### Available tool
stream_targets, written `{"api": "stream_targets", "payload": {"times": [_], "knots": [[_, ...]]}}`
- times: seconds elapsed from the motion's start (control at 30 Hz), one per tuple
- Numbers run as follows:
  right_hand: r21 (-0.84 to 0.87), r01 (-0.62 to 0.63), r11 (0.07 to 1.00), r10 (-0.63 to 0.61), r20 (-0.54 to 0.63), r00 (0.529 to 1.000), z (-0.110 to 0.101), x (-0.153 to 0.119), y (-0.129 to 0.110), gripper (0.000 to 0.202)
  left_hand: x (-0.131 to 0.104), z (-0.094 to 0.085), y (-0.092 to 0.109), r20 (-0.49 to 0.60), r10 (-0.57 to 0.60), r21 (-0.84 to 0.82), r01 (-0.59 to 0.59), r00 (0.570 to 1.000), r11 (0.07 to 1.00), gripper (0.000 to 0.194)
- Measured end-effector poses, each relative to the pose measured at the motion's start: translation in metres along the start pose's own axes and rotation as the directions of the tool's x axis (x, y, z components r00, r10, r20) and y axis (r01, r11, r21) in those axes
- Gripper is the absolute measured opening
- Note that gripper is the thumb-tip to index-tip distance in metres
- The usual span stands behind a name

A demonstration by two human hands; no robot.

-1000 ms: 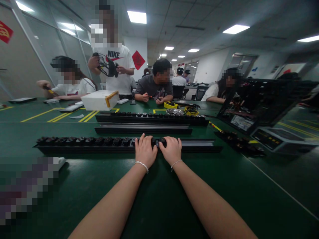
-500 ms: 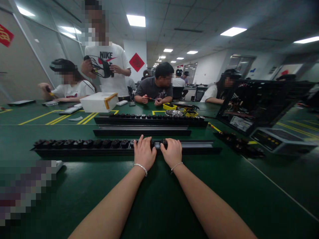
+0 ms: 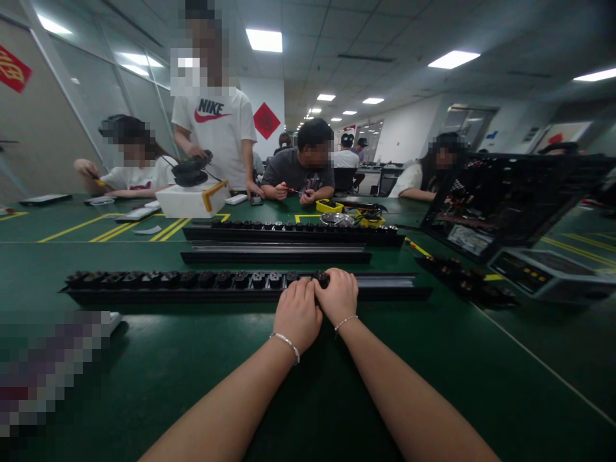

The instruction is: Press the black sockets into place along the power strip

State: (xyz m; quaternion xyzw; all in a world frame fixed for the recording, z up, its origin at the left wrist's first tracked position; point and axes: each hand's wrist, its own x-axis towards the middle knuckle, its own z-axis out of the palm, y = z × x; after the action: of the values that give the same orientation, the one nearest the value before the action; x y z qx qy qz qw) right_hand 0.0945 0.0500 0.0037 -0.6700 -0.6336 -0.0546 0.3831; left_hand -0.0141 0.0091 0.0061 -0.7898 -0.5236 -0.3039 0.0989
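Front rail [image 3: 192, 296]: long, black, lying crosswise on the green counter [image 3: 192, 372] from 9 to 3 o'clock, the hands at the clock's centre and 12 straight ahead of the wearer.
Row of blocks [image 3: 205, 279]: dark, set along the channel from its 9 o'clock end up to the hands; toward 3 o'clock the channel shows bare and pale.
Black block [image 3: 322, 278]: in the front rail's channel, right of centre along its length, by the fingertips of both hands.
Right hand [image 3: 341, 296]: grip narrow, thumb and fingers holding the black block.
Left hand [image 3: 299, 311]: touching the right hand, fingers together and bent over the rail's near edge; whether its grip pinches anything cannot be told.
Middle rail [image 3: 274, 256]: just beyond, at 12 o'clock, its channel bare.
Far rail [image 3: 289, 238]: behind that one, also at 12, carrying small parts.
Dark parts [image 3: 466, 280]: a cluster at 3 o'clock, beside a boxy metal unit [image 3: 548, 273].
Computer case [image 3: 495, 205]: open, tilted, at 2 o'clock.
White box [image 3: 183, 203]: at 11 o'clock, near a standing person [image 3: 219, 138] who holds black headgear [image 3: 190, 171] above it.
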Motion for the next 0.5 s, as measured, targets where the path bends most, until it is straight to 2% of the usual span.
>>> {"api": "stream_targets", "payload": {"times": [0.23, 0.5], "knots": [[-0.002, 0.007, 1.0, -0.007, -0.018, 1.0, 0.001, 0.001, 0.0023, 0.018, -0.0041, 0.0018, 0.0014, 0.114, -0.04, 0.049, 0.035, 0.993, 0.998, 0.048], [-0.03, 0.03, 0.999, -0.03, 0.001, 1.0, -0.0008, 0.0008, 0.004, 0.021, -0.0038, 0.0026, 0.0021, 0.125, -0.029, 0.076, 0.019, 0.992, 0.997, 0.048]]}}
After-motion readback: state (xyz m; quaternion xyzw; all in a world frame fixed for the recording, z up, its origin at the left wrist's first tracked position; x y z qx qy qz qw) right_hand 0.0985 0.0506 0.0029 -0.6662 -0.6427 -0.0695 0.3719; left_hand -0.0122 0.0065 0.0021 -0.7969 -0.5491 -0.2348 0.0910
